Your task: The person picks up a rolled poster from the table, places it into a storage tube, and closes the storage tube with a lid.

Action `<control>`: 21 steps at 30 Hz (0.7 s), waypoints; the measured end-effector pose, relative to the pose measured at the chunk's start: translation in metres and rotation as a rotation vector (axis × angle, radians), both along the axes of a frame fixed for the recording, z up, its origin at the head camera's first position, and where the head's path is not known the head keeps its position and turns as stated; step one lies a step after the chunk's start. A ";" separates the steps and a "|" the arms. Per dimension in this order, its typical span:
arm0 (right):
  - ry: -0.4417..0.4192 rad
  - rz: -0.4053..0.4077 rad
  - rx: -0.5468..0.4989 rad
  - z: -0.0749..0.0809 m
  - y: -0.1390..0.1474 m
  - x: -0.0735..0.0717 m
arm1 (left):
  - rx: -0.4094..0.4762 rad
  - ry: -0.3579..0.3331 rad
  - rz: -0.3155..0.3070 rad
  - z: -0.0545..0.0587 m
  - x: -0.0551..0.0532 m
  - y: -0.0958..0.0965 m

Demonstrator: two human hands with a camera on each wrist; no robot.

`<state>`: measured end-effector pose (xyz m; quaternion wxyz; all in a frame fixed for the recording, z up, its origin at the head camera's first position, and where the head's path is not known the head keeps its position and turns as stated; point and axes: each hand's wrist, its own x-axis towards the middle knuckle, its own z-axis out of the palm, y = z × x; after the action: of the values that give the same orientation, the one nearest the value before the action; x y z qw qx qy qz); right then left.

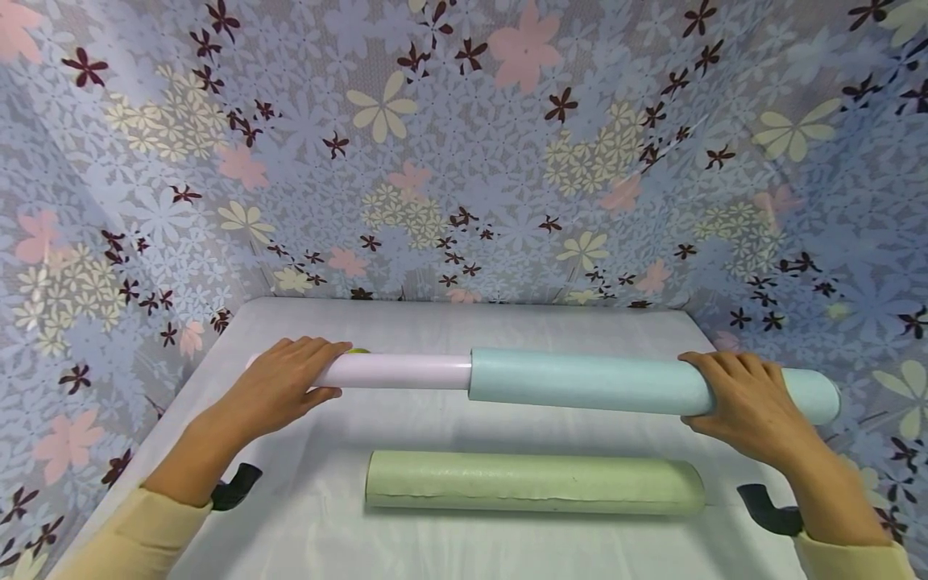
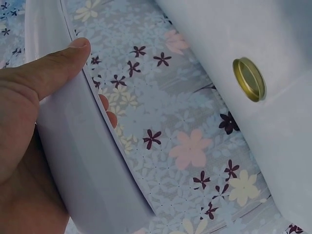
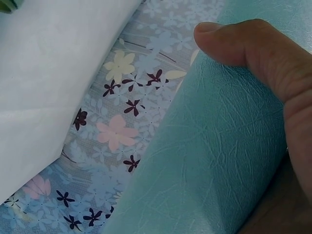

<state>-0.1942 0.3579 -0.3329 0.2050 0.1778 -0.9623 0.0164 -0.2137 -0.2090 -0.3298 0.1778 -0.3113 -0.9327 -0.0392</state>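
My left hand point(image 1: 279, 379) grips a pale lilac roll point(image 1: 406, 371) near its left end, with the thumb lying along the sheet's long edge in the left wrist view. Toward the right end of a light blue roll point(image 1: 580, 383), my right hand point(image 1: 750, 403) holds it from above. The blue roll is thicker, and the right wrist view shows its creased, leathery surface point(image 3: 195, 146). Both rolls are in line, held level above the table; the lilac one appears to run into the blue one's left end, its inner part hidden.
A light green roll point(image 1: 536, 483) lies crosswise on the white-covered table point(image 1: 312, 467), nearer me. Behind the lilac roll sits a gold-coloured ring point(image 2: 240, 80), mostly hidden in the head view. Flowered cloth point(image 1: 464, 161) rises around the table's back and sides.
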 end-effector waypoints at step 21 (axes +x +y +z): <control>0.031 0.018 -0.005 0.000 -0.013 0.000 | 0.002 0.008 -0.004 -0.006 -0.001 0.023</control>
<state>-0.1946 0.3449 -0.3325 0.2203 0.1859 -0.9574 0.0180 -0.2151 -0.1856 -0.3353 0.1818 -0.3129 -0.9314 -0.0394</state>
